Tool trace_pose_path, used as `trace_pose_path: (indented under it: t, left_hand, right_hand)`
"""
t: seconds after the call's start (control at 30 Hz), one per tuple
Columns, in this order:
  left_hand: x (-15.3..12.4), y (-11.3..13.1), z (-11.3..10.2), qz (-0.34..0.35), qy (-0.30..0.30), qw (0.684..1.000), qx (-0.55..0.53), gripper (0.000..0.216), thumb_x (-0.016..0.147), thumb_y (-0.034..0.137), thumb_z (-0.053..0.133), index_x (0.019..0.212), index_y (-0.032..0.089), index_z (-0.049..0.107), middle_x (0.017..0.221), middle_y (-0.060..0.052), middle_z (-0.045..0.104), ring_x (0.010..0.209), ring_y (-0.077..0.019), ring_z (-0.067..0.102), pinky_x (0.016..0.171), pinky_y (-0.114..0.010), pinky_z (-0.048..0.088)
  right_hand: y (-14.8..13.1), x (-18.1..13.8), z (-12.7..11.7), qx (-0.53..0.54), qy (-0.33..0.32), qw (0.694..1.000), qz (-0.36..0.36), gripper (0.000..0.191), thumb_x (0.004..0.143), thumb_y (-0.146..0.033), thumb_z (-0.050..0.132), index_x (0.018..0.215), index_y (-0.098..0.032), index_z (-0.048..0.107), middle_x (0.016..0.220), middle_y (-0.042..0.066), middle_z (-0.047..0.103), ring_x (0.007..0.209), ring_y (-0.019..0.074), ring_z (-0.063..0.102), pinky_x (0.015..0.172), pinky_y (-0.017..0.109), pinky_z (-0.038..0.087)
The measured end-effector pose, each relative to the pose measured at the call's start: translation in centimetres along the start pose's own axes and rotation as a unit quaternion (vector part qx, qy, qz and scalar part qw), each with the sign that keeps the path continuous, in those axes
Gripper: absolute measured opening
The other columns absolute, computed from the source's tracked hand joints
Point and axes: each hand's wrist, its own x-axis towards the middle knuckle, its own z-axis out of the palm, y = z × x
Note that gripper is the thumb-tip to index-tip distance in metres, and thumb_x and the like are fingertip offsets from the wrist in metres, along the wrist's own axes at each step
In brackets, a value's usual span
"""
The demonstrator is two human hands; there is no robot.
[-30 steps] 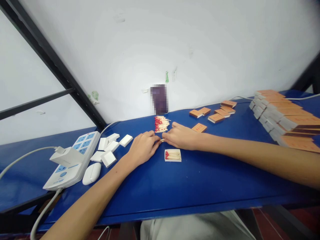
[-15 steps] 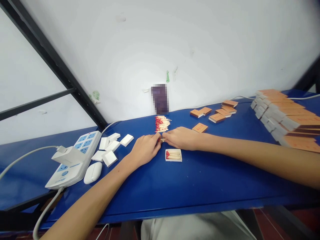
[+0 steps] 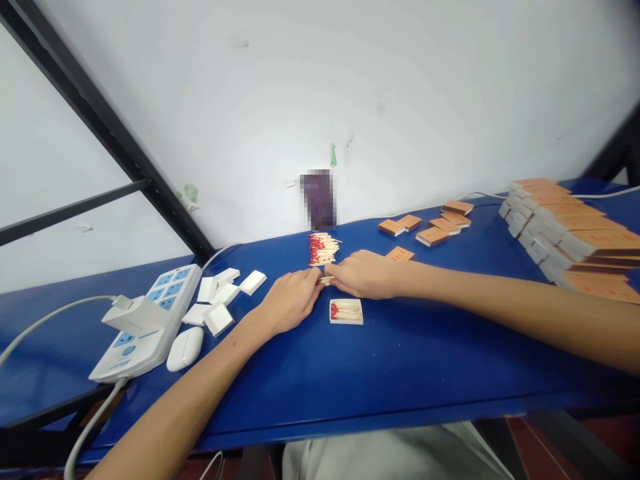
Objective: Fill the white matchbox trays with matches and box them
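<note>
My left hand (image 3: 295,298) and my right hand (image 3: 363,274) meet at the middle of the blue table, fingertips close together. Between them is a small bunch of matches (image 3: 326,281), pinched from both ends; the fingers hide most of it. Just beyond the hands lies a pile of red-tipped matches (image 3: 325,249). Nearer to me sits an open white matchbox tray (image 3: 346,323) with several matches inside, their red heads to the left. An orange matchbox (image 3: 400,254) is partly covered by my right forearm.
Several white matchbox trays (image 3: 219,319) lie at left, beside a white earbud case (image 3: 185,348) and a power strip (image 3: 145,327) with a charger. Several orange matchboxes (image 3: 433,236) lie at back right. A large stack of matchboxes (image 3: 595,223) stands far right. A blurred dark object (image 3: 320,200) leans on the wall.
Both hands stay almost in place around the matches, a little more of which shows between the fingertips. The whole view has shifted very slightly.
</note>
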Motion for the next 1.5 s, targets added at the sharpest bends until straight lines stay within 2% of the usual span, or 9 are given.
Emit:
trace_pose_path:
  t: [0.13, 0.27, 0.37, 0.5, 0.7, 0.97, 1.17, 1.37, 1.5]
  left_hand:
    - [-0.5, 0.8, -1.0, 0.027, 0.013, 1.0, -0.004, 0.03, 0.103, 0.036, 0.025, 0.098, 0.018, 0.049, 0.095, -0.008, 0.063, 0.086, -0.022, 0.059, 0.077, -0.035, 0.043]
    - [-1.3, 2.4, -2.7, 0.087, -0.002, 0.996, -0.027, 0.031, 0.103, 0.035, 0.027, 0.094, 0.018, 0.051, 0.095, -0.007, 0.059, 0.086, -0.0207, 0.053, 0.08, -0.037, 0.038]
    - [-1.8, 3.2, -3.5, 0.11, -0.022, 0.992, -0.059, 0.032, 0.102, 0.034, 0.027, 0.094, 0.018, 0.053, 0.096, -0.007, 0.058, 0.087, -0.0204, 0.049, 0.082, -0.037, 0.036]
    - [-2.0, 3.2, -3.5, 0.121, -0.05, 0.986, -0.107, 0.032, 0.102, 0.034, 0.029, 0.094, 0.019, 0.057, 0.09, -0.007, 0.06, 0.085, -0.0205, 0.048, 0.082, -0.038, 0.035]
    - [-2.0, 2.8, -3.3, 0.096, -0.064, 0.983, -0.143, 0.028, 0.1, 0.037, 0.037, 0.089, 0.02, 0.056, 0.078, -0.002, 0.06, 0.08, -0.0169, 0.053, 0.083, -0.033, 0.037]
    - [-1.9, 2.0, -3.3, 0.055, -0.048, 0.986, -0.152, 0.02, 0.098, 0.036, 0.038, 0.107, 0.023, 0.05, 0.05, 0.009, 0.047, 0.048, -0.0136, 0.046, 0.058, -0.026, 0.033]
    - [-1.9, 2.0, -3.1, 0.071, -0.045, 0.992, -0.097, 0.035, 0.09, 0.053, 0.05, 0.104, 0.021, 0.054, 0.066, 0.002, 0.058, 0.058, -0.0158, 0.054, 0.055, -0.025, 0.033]
    - [-1.9, 2.1, -2.7, 0.087, -0.049, 0.992, -0.08, 0.031, 0.098, 0.045, 0.036, 0.103, 0.02, 0.054, 0.076, -0.001, 0.063, 0.063, -0.0162, 0.058, 0.059, -0.027, 0.036]
    - [-1.7, 2.1, -2.3, 0.069, -0.042, 0.995, -0.064, 0.032, 0.099, 0.046, 0.035, 0.1, 0.02, 0.053, 0.076, -0.001, 0.065, 0.063, -0.0169, 0.059, 0.058, -0.027, 0.035]
  right_hand:
    - [-0.5, -1.0, -2.4, 0.017, -0.023, 1.0, -0.002, 0.023, 0.098, -0.028, 0.039, 0.098, -0.015, 0.057, 0.083, 0.01, 0.068, 0.067, 0.0175, 0.061, 0.056, 0.026, 0.03]
    - [-1.4, -2.6, -5.4, 0.064, -0.118, 0.991, 0.011, 0.027, 0.096, -0.032, 0.041, 0.089, -0.016, 0.062, 0.082, 0.009, 0.066, 0.065, 0.017, 0.058, 0.052, 0.026, 0.03]
    - [-1.8, -3.1, -6.2, 0.097, -0.155, 0.983, -0.017, 0.028, 0.096, -0.03, 0.042, 0.084, -0.016, 0.064, 0.081, 0.008, 0.066, 0.064, 0.0153, 0.055, 0.053, 0.026, 0.031]
    - [-1.7, -2.8, -5.4, 0.155, -0.165, 0.973, -0.05, 0.033, 0.095, -0.03, 0.042, 0.075, -0.015, 0.064, 0.067, 0.004, 0.063, 0.058, 0.0127, 0.049, 0.056, 0.026, 0.032]
    - [-1.6, -2.5, -4.8, 0.207, -0.166, 0.963, -0.038, 0.033, 0.091, -0.029, 0.046, 0.067, -0.015, 0.063, 0.055, -0.001, 0.053, 0.05, 0.0093, 0.037, 0.052, 0.026, 0.027]
    - [-1.5, -2.5, -5.2, 0.199, -0.139, 0.969, -0.05, 0.025, 0.084, -0.015, 0.044, 0.07, -0.015, 0.065, 0.06, 0.0, 0.055, 0.055, 0.0105, 0.039, 0.054, 0.026, 0.028]
    - [-1.4, -2.4, -5.1, 0.223, -0.15, 0.962, -0.054, 0.022, 0.083, -0.012, 0.046, 0.072, -0.015, 0.065, 0.061, -0.001, 0.056, 0.055, 0.0101, 0.04, 0.055, 0.026, 0.029]
    - [-1.1, -2.2, -4.2, 0.219, -0.103, 0.968, -0.065, 0.016, 0.083, -0.016, 0.052, 0.078, -0.015, 0.067, 0.087, 0.006, 0.065, 0.073, 0.0136, 0.053, 0.061, 0.024, 0.035]
    - [-1.0, -2.0, -3.8, 0.23, -0.111, 0.965, -0.057, 0.016, 0.083, -0.016, 0.051, 0.078, -0.015, 0.066, 0.075, 0.003, 0.063, 0.065, 0.0124, 0.051, 0.057, 0.024, 0.033]
